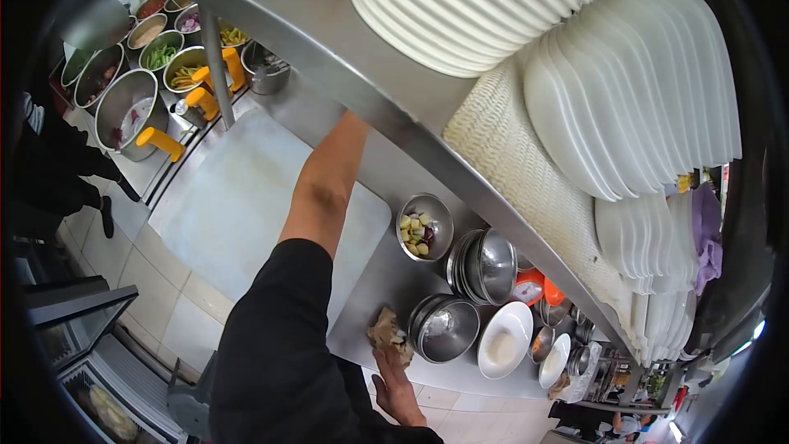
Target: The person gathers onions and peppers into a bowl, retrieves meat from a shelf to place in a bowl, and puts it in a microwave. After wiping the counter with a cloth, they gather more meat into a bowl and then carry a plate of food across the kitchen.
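Note:
My left forearm, in a black sleeve, reaches up over a large white cutting board [238, 189] and passes beneath the metal shelf; that hand is hidden. Near the counter's lower edge, my right hand [399, 388] has its fingers stretched out, with the tips touching a crumpled brown cloth [388, 335]. Stacked metal bowls [446, 330] stand just right of the cloth. Above them is a metal bowl [425, 228] with pale chopped pieces and some dark red ones.
Stacked white plates [477, 8] and dishes [633, 82] load the metal shelf [329, 57] overhead. Food containers [131, 111] and orange-handled tools [160, 144] line the upper left. A person in dark clothes [53, 156] stands at far left. White oval bowls [504, 339] sit lower right.

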`<move>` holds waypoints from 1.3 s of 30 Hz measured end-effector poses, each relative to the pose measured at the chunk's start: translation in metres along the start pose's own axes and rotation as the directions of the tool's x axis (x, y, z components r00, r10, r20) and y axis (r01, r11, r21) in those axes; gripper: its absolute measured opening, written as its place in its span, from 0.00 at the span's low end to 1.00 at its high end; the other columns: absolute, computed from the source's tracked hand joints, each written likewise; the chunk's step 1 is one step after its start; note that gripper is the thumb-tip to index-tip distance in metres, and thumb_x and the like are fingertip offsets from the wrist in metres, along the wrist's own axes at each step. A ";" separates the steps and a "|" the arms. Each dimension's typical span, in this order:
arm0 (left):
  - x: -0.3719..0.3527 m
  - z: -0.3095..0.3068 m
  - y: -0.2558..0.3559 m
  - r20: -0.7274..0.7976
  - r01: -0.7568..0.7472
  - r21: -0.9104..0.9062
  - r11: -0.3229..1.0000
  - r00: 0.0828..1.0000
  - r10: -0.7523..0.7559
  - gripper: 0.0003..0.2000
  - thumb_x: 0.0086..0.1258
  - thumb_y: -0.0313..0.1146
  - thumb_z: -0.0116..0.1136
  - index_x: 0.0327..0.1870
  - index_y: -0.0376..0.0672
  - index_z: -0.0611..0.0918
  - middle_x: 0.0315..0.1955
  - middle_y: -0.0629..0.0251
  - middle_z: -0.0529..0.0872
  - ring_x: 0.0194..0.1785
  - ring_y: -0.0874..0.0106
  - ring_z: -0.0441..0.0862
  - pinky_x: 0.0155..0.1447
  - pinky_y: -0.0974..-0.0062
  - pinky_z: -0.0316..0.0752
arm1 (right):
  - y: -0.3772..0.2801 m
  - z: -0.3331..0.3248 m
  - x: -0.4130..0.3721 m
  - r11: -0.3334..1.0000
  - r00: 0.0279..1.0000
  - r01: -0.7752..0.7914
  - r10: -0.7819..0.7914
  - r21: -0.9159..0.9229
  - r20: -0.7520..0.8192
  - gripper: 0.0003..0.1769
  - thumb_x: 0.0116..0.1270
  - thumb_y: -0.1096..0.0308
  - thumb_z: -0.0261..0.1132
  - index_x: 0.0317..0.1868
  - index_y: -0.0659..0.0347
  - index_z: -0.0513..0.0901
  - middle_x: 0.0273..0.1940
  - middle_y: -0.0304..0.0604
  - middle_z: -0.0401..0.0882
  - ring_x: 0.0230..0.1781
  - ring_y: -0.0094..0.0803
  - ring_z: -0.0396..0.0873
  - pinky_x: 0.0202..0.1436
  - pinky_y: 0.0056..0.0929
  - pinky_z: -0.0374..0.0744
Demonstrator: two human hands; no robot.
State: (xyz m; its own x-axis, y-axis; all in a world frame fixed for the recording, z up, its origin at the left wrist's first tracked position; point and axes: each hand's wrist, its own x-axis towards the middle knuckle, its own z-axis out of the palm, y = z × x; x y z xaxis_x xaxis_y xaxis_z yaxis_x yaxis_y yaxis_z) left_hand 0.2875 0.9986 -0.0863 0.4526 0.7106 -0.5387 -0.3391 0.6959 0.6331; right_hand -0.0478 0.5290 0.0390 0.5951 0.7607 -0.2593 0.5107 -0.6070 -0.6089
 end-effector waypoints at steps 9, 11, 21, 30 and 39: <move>-0.071 -0.091 0.051 0.146 -0.264 0.251 0.931 0.961 0.234 0.04 0.51 0.23 0.52 0.28 0.35 0.76 0.18 0.62 0.74 0.16 0.70 0.72 0.13 0.73 0.65 | 0.035 0.041 0.032 0.971 0.935 -0.123 0.044 -0.205 -0.352 0.30 0.54 0.79 0.61 0.61 0.59 0.70 0.60 0.63 0.64 0.58 0.58 0.65 0.62 0.47 0.64; -0.115 -0.125 0.069 0.248 -0.268 0.344 0.900 0.950 0.188 0.05 0.50 0.22 0.52 0.29 0.35 0.76 0.19 0.63 0.75 0.14 0.72 0.70 0.13 0.74 0.64 | 0.044 0.058 0.032 0.985 0.910 -0.108 0.043 -0.136 -0.413 0.27 0.54 0.80 0.60 0.57 0.60 0.74 0.57 0.61 0.67 0.56 0.57 0.67 0.60 0.45 0.67; -0.368 -0.190 0.066 0.368 -0.264 0.554 0.790 0.928 0.053 0.04 0.51 0.21 0.50 0.24 0.33 0.78 0.14 0.65 0.76 0.11 0.77 0.67 0.12 0.79 0.60 | 0.010 0.010 -0.042 0.577 0.788 0.107 0.448 0.809 -0.423 0.09 0.58 0.77 0.66 0.40 0.66 0.78 0.36 0.40 0.77 0.39 0.25 0.76 0.45 0.24 0.75; -0.559 -0.132 -0.065 0.747 -0.477 0.597 0.645 0.624 -0.231 0.06 0.53 0.21 0.50 0.25 0.32 0.81 0.16 0.71 0.77 0.20 0.84 0.70 0.22 0.82 0.65 | 0.014 -0.068 -0.113 -0.099 0.396 0.784 0.840 0.613 -0.371 0.13 0.67 0.73 0.58 0.50 0.62 0.68 0.47 0.44 0.74 0.50 0.33 0.74 0.58 0.34 0.72; -0.665 -0.137 -0.170 0.794 -0.590 0.568 0.573 0.210 -0.571 0.06 0.52 0.20 0.48 0.25 0.32 0.80 0.14 0.72 0.76 0.20 0.86 0.67 0.21 0.80 0.62 | 0.096 -0.049 -0.187 0.640 -0.012 0.359 0.731 0.680 -0.682 0.10 0.58 0.73 0.62 0.41 0.63 0.75 0.38 0.46 0.77 0.40 0.33 0.75 0.45 0.28 0.74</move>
State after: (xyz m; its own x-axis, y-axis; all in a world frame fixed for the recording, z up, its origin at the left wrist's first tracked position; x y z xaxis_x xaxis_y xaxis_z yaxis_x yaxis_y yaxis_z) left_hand -0.0689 0.4221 0.0882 0.9432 -0.3304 -0.0330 0.0071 -0.0793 0.9968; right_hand -0.0797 0.3175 0.0653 0.7894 -0.6100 0.0690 0.1182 0.0407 -0.9921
